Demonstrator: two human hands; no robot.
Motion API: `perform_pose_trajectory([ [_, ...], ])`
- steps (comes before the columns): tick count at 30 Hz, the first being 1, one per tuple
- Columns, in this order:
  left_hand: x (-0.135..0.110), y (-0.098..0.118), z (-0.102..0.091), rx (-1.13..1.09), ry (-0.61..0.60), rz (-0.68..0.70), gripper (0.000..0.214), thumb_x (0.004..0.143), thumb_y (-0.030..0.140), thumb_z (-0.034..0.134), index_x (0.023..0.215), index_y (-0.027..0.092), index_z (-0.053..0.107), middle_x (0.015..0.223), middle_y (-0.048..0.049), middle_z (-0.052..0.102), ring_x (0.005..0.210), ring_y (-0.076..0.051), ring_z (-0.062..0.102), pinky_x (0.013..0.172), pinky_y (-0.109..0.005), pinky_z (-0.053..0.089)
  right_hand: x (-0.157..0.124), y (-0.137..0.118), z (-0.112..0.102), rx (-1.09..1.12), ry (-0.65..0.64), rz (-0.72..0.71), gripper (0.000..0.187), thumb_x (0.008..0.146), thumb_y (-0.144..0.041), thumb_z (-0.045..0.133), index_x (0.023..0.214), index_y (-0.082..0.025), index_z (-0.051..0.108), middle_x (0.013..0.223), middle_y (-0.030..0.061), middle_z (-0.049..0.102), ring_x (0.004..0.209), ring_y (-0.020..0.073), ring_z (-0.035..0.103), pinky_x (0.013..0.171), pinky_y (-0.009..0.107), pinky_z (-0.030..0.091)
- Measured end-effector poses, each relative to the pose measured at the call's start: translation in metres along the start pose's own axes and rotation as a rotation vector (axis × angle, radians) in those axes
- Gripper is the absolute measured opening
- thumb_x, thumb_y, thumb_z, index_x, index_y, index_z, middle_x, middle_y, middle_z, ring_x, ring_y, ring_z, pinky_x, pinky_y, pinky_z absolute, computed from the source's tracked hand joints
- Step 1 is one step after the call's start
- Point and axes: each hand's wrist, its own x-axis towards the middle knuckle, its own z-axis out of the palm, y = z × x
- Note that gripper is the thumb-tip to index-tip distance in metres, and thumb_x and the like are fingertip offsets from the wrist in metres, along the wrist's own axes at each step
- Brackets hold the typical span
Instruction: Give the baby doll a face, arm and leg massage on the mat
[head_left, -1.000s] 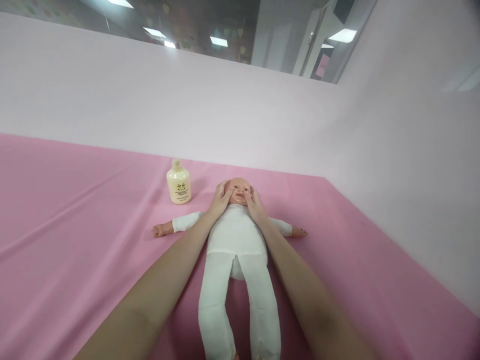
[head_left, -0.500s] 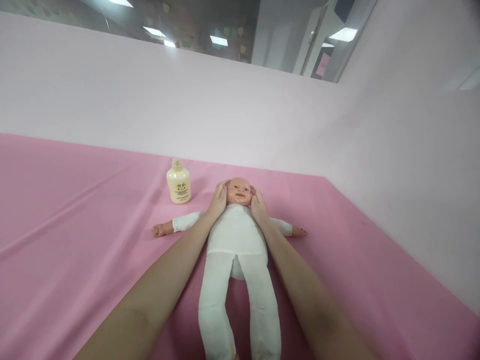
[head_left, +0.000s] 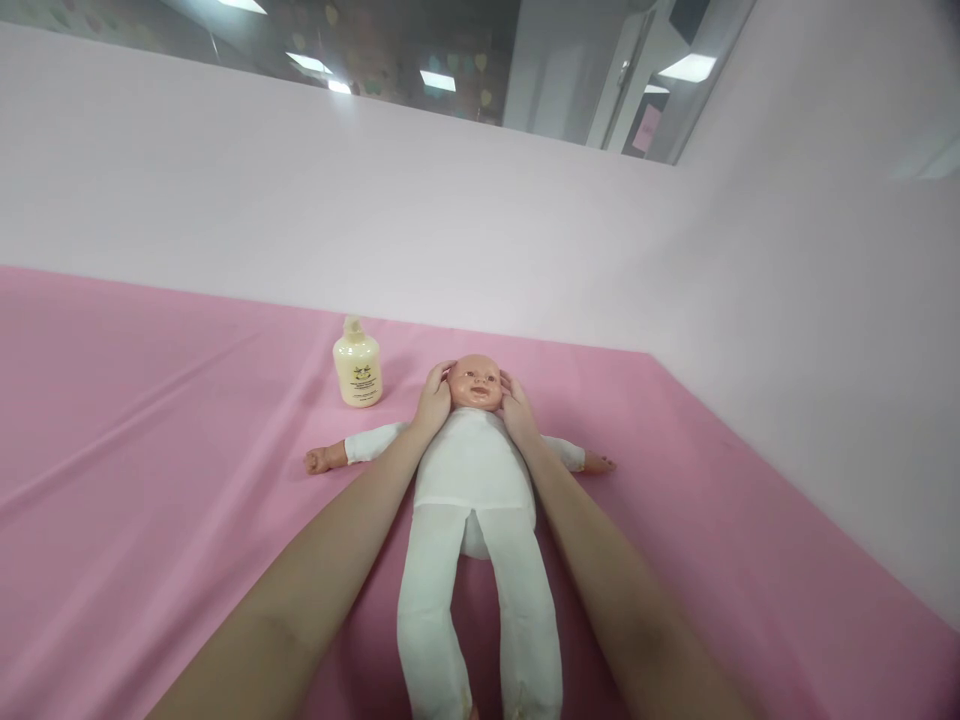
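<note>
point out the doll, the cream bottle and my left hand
doll (head_left: pixel 472 468): head view, middle of its white torso
cream bottle (head_left: pixel 358 372): head view, front of its body
left hand (head_left: pixel 433 402): head view, back of the hand

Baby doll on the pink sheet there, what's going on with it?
A person is leaning over a baby doll that lies face up on a pink sheet, dressed in white with its arms spread. The left hand and right hand cup the two sides of the doll's head, leaving the face uncovered. A cream pump bottle stands upright on the sheet beside the head, near the left hand but untouched.
</note>
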Motion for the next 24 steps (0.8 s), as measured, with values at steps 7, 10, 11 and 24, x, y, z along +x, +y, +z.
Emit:
perform_pose_trajectory([
  [7, 0.002, -0.004, 0.001, -0.055, 0.010, -0.016, 0.043, 0.073, 0.013, 0.052, 0.114, 0.021, 0.060, 0.120, -0.0069, 0.062, 0.116, -0.025, 0.054, 0.102, -0.043, 0.043, 0.002, 0.000, 0.002, 0.097, 0.040, 0.034, 0.053, 0.075, -0.023, 0.055, 0.128, -0.029, 0.051, 0.134, 0.0011, 0.057, 0.129, 0.0251, 0.049, 0.109, 0.047, 0.041],
  [10, 0.003, -0.004, 0.000, -0.061, 0.005, -0.018, 0.045, 0.070, 0.012, 0.052, 0.114, 0.021, 0.060, 0.120, -0.0071, 0.062, 0.116, -0.025, 0.054, 0.102, -0.044, 0.043, 0.002, 0.001, 0.001, 0.108, 0.031, 0.022, 0.054, 0.074, -0.021, 0.055, 0.128, -0.029, 0.051, 0.135, 0.0012, 0.056, 0.127, 0.0247, 0.050, 0.108, 0.047, 0.042],
  [11, 0.003, -0.004, 0.000, -0.061, 0.004, -0.021, 0.046, 0.070, 0.012, 0.051, 0.114, 0.022, 0.060, 0.120, -0.0070, 0.062, 0.116, -0.025, 0.054, 0.102, -0.044, 0.043, 0.002, 0.001, 0.001, 0.111, 0.026, 0.020, 0.054, 0.074, -0.021, 0.055, 0.128, -0.029, 0.051, 0.135, 0.0012, 0.056, 0.127, 0.0245, 0.051, 0.108, 0.047, 0.042],
  [24, 0.009, -0.011, 0.000, -0.147, -0.023, -0.067, 0.053, 0.064, 0.012, 0.051, 0.115, 0.021, 0.059, 0.120, -0.0076, 0.061, 0.116, -0.025, 0.055, 0.100, -0.041, 0.045, 0.001, -0.004, 0.003, 0.131, 0.033, 0.044, 0.052, 0.073, -0.022, 0.057, 0.125, -0.029, 0.053, 0.132, 0.0014, 0.058, 0.125, 0.0238, 0.053, 0.106, 0.045, 0.045],
])
